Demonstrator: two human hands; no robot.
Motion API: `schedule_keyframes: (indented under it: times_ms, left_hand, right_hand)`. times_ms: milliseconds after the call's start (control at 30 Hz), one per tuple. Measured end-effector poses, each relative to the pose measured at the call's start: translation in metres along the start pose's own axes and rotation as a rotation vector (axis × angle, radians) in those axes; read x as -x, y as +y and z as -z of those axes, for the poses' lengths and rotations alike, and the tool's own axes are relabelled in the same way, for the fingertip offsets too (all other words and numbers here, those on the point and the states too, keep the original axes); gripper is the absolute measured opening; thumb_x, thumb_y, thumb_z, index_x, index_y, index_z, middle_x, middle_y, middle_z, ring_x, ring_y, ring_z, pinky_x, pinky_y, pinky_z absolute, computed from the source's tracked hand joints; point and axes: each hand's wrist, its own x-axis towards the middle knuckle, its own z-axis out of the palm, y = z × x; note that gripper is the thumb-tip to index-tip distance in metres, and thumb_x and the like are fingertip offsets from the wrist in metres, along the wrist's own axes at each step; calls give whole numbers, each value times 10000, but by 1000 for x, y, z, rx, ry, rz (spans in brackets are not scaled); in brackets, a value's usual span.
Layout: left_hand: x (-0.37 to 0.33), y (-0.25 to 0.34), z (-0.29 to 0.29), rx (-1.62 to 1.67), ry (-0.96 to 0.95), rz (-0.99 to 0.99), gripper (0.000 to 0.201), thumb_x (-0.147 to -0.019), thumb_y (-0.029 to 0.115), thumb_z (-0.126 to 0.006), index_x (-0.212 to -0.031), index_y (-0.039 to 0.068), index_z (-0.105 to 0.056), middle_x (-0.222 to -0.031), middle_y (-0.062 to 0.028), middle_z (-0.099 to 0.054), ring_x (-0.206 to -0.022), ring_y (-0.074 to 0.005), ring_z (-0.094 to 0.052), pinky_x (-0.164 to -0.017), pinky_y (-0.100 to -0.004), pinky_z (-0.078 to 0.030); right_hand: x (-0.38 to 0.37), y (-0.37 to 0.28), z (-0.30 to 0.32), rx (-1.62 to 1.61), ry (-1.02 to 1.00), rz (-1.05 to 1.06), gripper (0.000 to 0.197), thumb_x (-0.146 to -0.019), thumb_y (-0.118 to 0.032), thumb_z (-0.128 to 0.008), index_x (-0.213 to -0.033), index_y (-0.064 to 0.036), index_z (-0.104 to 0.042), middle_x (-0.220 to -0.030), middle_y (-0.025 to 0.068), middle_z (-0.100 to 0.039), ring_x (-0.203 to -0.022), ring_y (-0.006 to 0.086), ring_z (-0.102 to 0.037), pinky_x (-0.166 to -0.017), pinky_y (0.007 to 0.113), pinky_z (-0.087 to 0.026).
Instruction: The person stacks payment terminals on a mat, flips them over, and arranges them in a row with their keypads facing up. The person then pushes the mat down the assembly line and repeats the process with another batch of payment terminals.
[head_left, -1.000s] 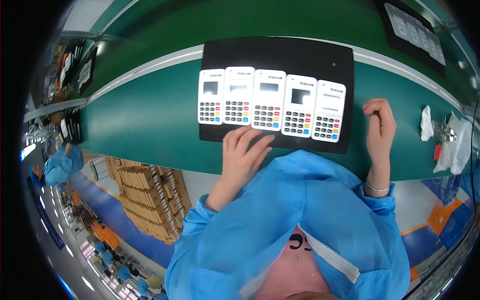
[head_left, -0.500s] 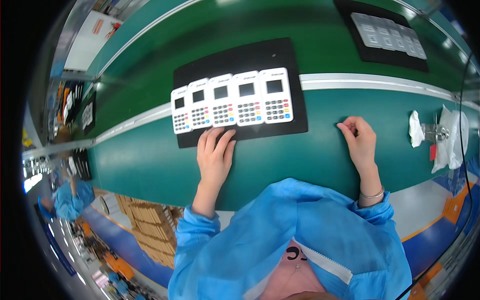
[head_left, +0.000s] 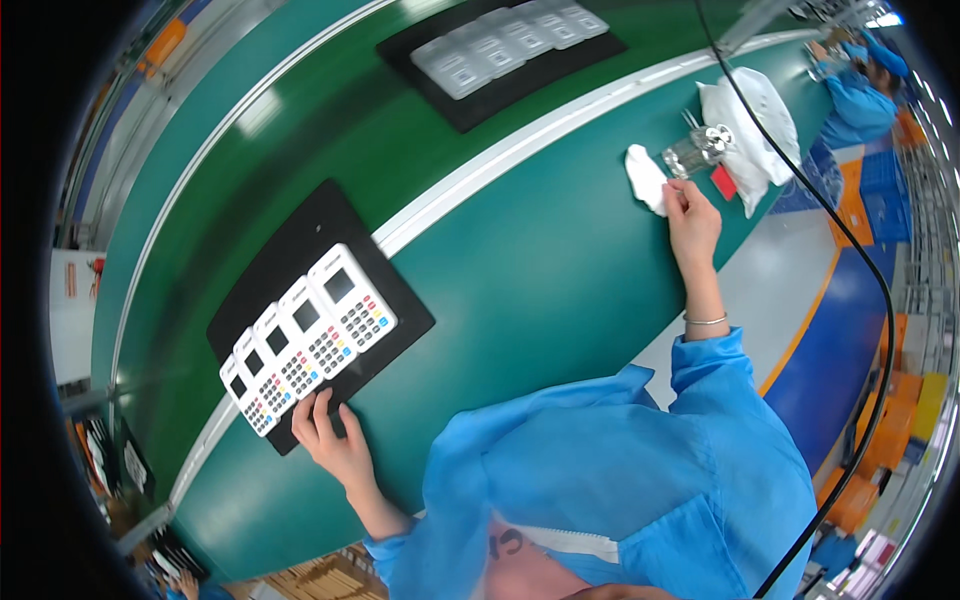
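Observation:
Several white card payment terminals [head_left: 317, 318] with dark screens and small keypads lie side by side on a black mat [head_left: 375, 262] at left. My left hand [head_left: 335, 442] rests at the mat's near edge, fingers apart, fingertips by the lower ends of the terminals; it holds nothing. Off to the right, my right hand [head_left: 693, 228] pinches the near end of a crumpled white cloth [head_left: 645, 177] between thumb and fingers. Just past the cloth stands a clear glass bottle [head_left: 686, 155] with a shiny metal top.
Beside the bottle are a white plastic bag [head_left: 755, 125] and a small red piece [head_left: 723, 182]. Another black mat [head_left: 465, 115] carries translucent trays or covers [head_left: 510, 45] on the green belt. A black cable [head_left: 850, 240] hangs across the right side. A co-worker in blue [head_left: 860, 100] is at far right.
The view has swung right. My right hand has reached out to the white cloth and taken its end. My left hand has stayed by the terminals at the mat's edge.

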Motion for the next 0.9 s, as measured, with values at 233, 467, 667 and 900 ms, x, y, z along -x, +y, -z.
schedule_keyframes:
  times_ms: [233,467,667,900]
  left_hand:
    - [2,-5,-7,-51,9,-2,296,-842,64,-638,-1137,63,-643,-1213,-117,-541,-1149,-307,-494,-961,-421,-424]
    - [-2,1,-8,-48,20,-21,291,-853,70,-629,-1144,58,-638,-1216,-118,-540,-1148,-304,-497,-959,-416,-426]
    - [5,-1,3,-42,47,-33,282,-841,61,-648,-1123,62,-650,-1192,-122,-560,-1144,-309,-497,-970,-413,-415]
    - [-4,9,-5,35,59,-12,290,-782,62,-693,-1069,93,-670,-1138,-105,-576,-1112,-324,-517,-974,-419,-424]
  right_hand:
    - [1,24,14,-1420,186,-284,297,-994,-225,-521,-1106,36,-604,-1200,163,-613,-1215,232,-530,-914,334,-469]
    - [-65,16,60,-133,466,403,129,-882,-71,-624,-994,-9,-638,-982,178,-633,-890,350,-620,-790,394,-493]
    - [-81,17,64,41,248,441,100,-906,-85,-586,-966,-23,-639,-986,158,-649,-891,354,-632,-778,405,-493]
    - [-82,-3,97,359,172,541,196,-811,17,-597,-992,-27,-657,-1005,167,-639,-928,329,-630,-809,403,-495]
